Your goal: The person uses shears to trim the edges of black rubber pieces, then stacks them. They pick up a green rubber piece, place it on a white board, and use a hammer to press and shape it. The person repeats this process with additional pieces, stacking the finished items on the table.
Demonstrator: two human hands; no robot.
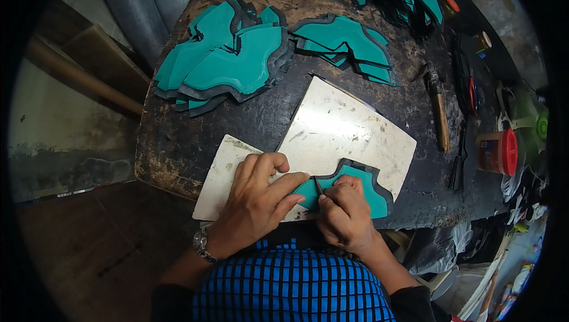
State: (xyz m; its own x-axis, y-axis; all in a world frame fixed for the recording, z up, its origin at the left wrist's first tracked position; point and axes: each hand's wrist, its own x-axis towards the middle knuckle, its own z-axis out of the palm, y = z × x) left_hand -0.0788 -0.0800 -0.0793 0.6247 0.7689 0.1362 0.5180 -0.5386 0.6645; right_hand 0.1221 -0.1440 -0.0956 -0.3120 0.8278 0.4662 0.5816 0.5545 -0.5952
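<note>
A teal piece [355,188] is pinned by the left hand [258,200] and trimmed with a small blade [318,187] clamped in the right hand [344,215]; stacked teal pieces [237,55] lie beyond.

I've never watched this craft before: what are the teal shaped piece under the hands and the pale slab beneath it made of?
The teal piece looks like leather or a synthetic, matte, with a dark border. The pale slab seems stone or hard board: flat, rigid, scuffed.

Stacks of teal cut-outs with dark edges [228,58] cover the far side of a worn dark surface [178,144], a wooden-handled hammer [438,111] lies to the right, near a red-lidded container [499,152] at the edge.
</note>
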